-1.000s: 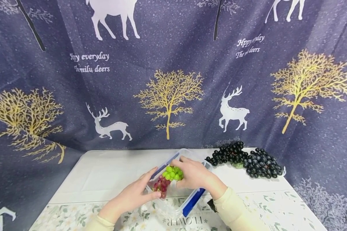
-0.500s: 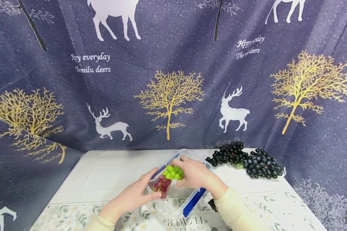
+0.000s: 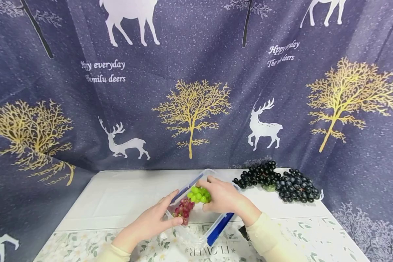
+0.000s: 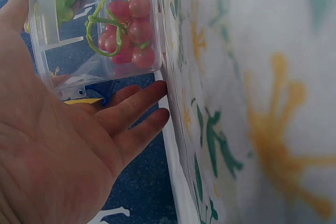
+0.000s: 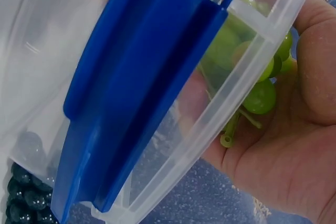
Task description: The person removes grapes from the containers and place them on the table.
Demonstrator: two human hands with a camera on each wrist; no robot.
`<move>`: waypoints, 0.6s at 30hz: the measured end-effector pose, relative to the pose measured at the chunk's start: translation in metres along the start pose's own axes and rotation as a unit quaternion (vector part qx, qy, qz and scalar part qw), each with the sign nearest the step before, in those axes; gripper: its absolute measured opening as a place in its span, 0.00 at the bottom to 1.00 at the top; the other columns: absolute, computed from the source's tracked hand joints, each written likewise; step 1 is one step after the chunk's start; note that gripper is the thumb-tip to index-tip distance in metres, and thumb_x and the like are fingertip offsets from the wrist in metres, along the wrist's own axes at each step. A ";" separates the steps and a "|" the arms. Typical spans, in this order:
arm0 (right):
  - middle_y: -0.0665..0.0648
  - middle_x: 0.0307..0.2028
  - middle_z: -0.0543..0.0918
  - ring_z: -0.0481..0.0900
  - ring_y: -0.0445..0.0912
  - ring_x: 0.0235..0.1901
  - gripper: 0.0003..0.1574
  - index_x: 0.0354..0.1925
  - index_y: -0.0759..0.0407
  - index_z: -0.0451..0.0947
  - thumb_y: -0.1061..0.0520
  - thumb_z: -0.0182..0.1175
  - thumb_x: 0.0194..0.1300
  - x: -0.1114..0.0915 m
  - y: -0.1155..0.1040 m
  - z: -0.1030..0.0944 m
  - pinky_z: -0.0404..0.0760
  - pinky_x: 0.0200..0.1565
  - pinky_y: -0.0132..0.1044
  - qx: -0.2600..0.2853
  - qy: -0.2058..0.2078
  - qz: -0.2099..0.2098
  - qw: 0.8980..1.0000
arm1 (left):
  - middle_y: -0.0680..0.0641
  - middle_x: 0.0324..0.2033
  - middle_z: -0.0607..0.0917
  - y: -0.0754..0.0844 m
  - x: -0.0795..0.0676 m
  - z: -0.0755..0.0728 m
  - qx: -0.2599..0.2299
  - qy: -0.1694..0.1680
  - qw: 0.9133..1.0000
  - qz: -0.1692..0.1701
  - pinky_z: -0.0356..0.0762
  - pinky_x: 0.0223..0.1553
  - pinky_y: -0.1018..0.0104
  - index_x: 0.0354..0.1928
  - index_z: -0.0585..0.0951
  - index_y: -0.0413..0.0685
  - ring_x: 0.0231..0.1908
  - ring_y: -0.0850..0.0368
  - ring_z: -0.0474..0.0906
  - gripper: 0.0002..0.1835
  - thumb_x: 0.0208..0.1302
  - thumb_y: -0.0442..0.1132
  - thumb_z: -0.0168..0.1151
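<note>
My right hand (image 3: pixel 223 196) is inside a clear plastic container (image 3: pixel 198 238), its fingers around a bunch of green grapes (image 3: pixel 199 195). In the right wrist view the green grapes (image 5: pixel 261 97) and their stem lie against the palm, partly behind the container wall. A bunch of red grapes (image 3: pixel 184 209) rests in the container's left part; in the left wrist view the red grapes (image 4: pixel 139 30) show through the wall with a green stem. My left hand (image 3: pixel 155 220) lies along the container's left side, fingers extended and thumb over the rim near the red grapes.
Blue latches (image 3: pixel 220 230) stick out from the container's side. Two bunches of black grapes (image 3: pixel 298 186) lie at the table's back right. A floral cloth (image 3: pixel 85 243) covers the near part of the white table (image 3: pixel 124 196), and a patterned curtain (image 3: pixel 196 54) hangs behind.
My right hand has shifted slightly to the right with the green grapes, opening a little more space from the red grapes. The left hand and the container have stayed in place.
</note>
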State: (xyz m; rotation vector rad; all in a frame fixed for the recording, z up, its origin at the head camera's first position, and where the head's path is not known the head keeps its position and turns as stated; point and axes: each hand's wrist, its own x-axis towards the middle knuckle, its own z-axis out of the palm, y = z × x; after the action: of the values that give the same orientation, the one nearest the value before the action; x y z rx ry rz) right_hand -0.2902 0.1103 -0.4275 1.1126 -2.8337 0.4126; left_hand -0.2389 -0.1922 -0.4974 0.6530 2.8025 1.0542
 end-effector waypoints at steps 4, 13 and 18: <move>0.47 0.45 0.75 0.71 0.41 0.31 0.45 0.71 0.41 0.78 0.49 0.82 0.56 -0.002 0.002 -0.001 0.74 0.27 0.39 0.001 0.003 0.006 1.000 | 0.39 0.81 0.70 0.000 -0.001 0.000 0.004 0.003 1.000 0.002 0.84 0.50 0.44 0.92 0.53 0.62 0.59 0.49 0.83 0.52 0.77 0.68 0.66; 0.50 0.50 0.79 0.74 0.42 0.31 0.45 0.72 0.41 0.78 0.50 0.80 0.56 -0.006 0.004 -0.010 0.76 0.28 0.41 0.013 0.002 0.018 1.000 | 0.42 0.81 0.70 0.000 -0.001 0.001 -0.002 -0.001 1.000 -0.004 0.83 0.48 0.48 0.92 0.53 0.63 0.53 0.56 0.82 0.52 0.77 0.69 0.66; 0.53 0.53 0.80 0.75 0.44 0.33 0.46 0.72 0.43 0.77 0.51 0.79 0.55 -0.009 0.007 -0.018 0.76 0.30 0.42 0.009 0.014 0.023 1.000 | 0.41 0.82 0.69 0.000 -0.002 0.001 -0.003 0.003 1.000 -0.004 0.84 0.55 0.39 0.92 0.53 0.67 0.62 0.45 0.83 0.52 0.77 0.69 0.66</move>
State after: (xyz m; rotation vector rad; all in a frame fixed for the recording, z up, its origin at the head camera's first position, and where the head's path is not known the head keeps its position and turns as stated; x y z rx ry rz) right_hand -0.2888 0.1258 -0.4134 1.0398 -2.8417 0.4543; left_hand -0.2371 -0.1921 -0.4979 0.6394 2.8034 1.0651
